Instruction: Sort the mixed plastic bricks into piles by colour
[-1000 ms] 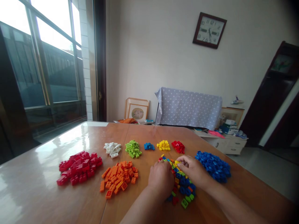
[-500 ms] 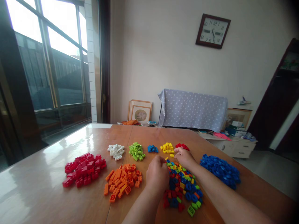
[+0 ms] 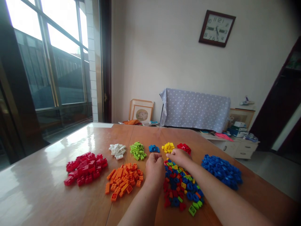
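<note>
My left hand [image 3: 155, 166] is closed, fingers bent together, between the orange bricks [image 3: 124, 180] and the mixed pile [image 3: 180, 185]; what it holds, if anything, is hidden. My right hand [image 3: 178, 157] has its fingers pinched at the far edge of the mixed pile, just nearer than the yellow bricks [image 3: 168, 147]; anything between the fingertips is too small to make out. Small red bricks [image 3: 184, 148] lie just beyond my right hand. A small blue pile [image 3: 154, 148] sits beyond my left hand.
On the brown table [image 3: 77, 204] are dark pink-red bricks [image 3: 86, 168], white bricks [image 3: 117, 151] and lime green bricks [image 3: 138, 151]. A large blue pile [image 3: 221, 171] lies right of my right forearm. A dotted cloth [image 3: 196, 108] hangs behind the table.
My right hand has moved left and nearer to my left hand, away from the yellow and small red piles. My left hand has shifted slightly left and away from me. The view has tilted slightly.
</note>
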A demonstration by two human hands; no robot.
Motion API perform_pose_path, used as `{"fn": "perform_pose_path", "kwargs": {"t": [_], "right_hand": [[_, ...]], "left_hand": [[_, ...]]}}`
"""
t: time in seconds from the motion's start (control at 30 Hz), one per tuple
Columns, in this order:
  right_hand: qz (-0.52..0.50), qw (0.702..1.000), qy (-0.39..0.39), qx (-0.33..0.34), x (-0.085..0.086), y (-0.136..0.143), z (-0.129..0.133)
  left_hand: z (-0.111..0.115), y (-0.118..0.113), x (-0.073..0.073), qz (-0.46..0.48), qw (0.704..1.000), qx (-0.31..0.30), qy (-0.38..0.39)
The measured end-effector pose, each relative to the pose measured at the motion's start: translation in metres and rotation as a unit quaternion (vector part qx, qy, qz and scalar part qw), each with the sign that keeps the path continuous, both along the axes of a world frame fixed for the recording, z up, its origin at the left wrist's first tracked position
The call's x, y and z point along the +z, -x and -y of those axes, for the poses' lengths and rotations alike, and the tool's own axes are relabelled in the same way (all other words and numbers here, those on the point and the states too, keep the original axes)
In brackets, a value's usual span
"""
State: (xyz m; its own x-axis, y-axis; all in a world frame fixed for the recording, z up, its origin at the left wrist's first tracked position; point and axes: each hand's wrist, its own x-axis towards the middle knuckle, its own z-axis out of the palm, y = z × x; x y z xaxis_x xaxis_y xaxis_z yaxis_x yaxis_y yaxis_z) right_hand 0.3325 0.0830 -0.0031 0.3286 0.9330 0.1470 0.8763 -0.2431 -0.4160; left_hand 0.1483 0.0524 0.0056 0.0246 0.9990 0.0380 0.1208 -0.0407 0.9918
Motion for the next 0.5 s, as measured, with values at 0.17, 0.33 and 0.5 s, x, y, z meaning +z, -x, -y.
{"fn": "perform_pose_path", "kwargs": {"t": [0.17, 0.33, 0.5], "right_hand": [[0.020, 0.998, 0.040, -0.034, 0.001, 0.008, -0.014], [0.006, 0.999, 0.020, -0.041, 0.002, 0.003, -0.021], [-0.019, 0.999, -0.024, -0.012, -0.003, -0.004, -0.023]], "left_hand": [[-0.001, -0.001, -0.002, 0.002, 1.000, -0.001, -0.007], [0.000, -0.002, -0.001, 0.041, 0.999, 0.003, -0.002], [0.001, -0.001, 0.000, 0.099, 0.995, 0.001, 0.004]]}}
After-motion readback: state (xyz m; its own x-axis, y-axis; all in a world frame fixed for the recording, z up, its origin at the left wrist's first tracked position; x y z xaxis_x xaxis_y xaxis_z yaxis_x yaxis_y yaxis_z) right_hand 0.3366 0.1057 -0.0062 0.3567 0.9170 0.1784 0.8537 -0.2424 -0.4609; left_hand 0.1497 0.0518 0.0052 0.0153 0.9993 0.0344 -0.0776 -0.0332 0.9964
